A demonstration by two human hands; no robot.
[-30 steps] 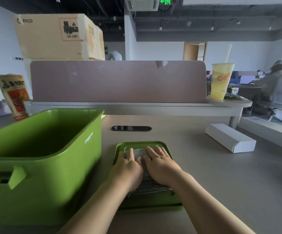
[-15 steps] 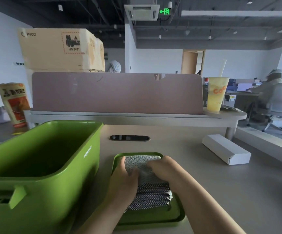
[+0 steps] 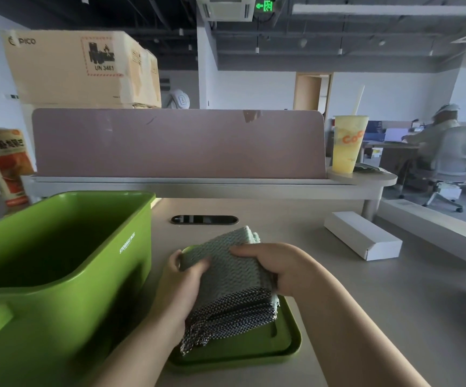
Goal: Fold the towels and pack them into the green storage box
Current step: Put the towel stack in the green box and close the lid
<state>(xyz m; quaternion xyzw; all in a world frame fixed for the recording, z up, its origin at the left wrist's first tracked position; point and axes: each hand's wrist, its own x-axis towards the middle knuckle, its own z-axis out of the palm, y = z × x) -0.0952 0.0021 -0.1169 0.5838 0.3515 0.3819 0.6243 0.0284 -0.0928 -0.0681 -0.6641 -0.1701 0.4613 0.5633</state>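
Lifted off the green lid (image 3: 254,350), the folded towels (image 3: 232,277) now sit gripped between both hands, left (image 3: 181,286) and right (image 3: 276,263).

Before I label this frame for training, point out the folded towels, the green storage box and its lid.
folded towels (image 3: 233,270): head view, pale top face.
green storage box (image 3: 67,286): head view, near rim.
lid (image 3: 254,349): head view, bare near part.
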